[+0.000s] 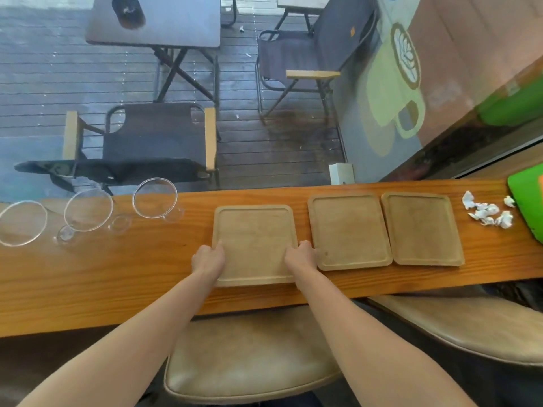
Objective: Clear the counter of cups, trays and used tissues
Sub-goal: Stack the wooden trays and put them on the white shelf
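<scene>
Three flat wooden trays lie side by side on the long wooden counter [117, 274]. My left hand [208, 259] grips the left edge of the left tray [254, 239] and my right hand [301, 257] grips its right edge. The middle tray [349, 230] and the right tray [423, 227] lie untouched. Three clear glass cups stand at the counter's left: one at the far left [22, 223], one in the middle [88, 211] and one nearest the trays [155, 198]. Several crumpled white tissues [487, 212] lie to the right of the trays.
A green object [526, 198] sits at the counter's right end. Two beige stool seats [249, 356] [470, 324] stand below the counter's near edge. Behind a window are folding chairs [141, 142] and a dark table [155, 22] on a wet deck.
</scene>
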`<state>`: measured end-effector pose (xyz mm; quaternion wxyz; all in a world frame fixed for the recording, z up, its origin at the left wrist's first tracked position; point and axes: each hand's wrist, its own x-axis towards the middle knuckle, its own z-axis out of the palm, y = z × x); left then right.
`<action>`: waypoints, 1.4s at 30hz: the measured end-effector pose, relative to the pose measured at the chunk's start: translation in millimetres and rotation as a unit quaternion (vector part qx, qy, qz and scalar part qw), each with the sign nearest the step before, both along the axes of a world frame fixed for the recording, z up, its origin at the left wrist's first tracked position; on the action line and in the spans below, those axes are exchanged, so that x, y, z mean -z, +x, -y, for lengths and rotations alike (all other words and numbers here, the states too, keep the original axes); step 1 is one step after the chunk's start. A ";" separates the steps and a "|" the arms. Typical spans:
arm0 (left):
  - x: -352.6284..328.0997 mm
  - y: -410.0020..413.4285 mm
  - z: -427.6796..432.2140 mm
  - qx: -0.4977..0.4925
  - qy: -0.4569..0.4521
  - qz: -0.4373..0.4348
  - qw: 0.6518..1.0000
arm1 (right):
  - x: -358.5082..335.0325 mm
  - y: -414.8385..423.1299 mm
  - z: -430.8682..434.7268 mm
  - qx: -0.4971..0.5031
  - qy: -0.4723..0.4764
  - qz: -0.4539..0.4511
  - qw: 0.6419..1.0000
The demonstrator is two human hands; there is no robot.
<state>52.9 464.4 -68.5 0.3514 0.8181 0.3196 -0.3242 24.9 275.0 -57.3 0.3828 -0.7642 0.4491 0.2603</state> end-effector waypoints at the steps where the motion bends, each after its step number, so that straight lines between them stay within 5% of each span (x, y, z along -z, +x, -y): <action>1: -4.9 0.1 3.3 -0.023 -0.032 -0.004 0.999 | -5.7 0.5 3.2 0.010 0.010 0.000 1.000; 10: -71.7 17.1 61.6 0.016 -0.158 0.094 0.983 | -81.1 0.8 60.6 0.095 0.024 0.072 0.993; 17: -85.1 16.9 146.4 0.059 -0.147 0.152 0.976 | -98.9 -7.8 149.5 0.116 0.021 0.113 0.986; 28: -30.8 -17.1 246.6 0.121 0.020 0.102 0.987 | -35.4 -21.3 270.0 -0.004 0.074 0.040 0.996; 42: -5.6 -25.2 253.0 0.157 0.124 0.114 0.973 | -13.1 -9.3 269.4 -0.152 0.038 0.002 0.988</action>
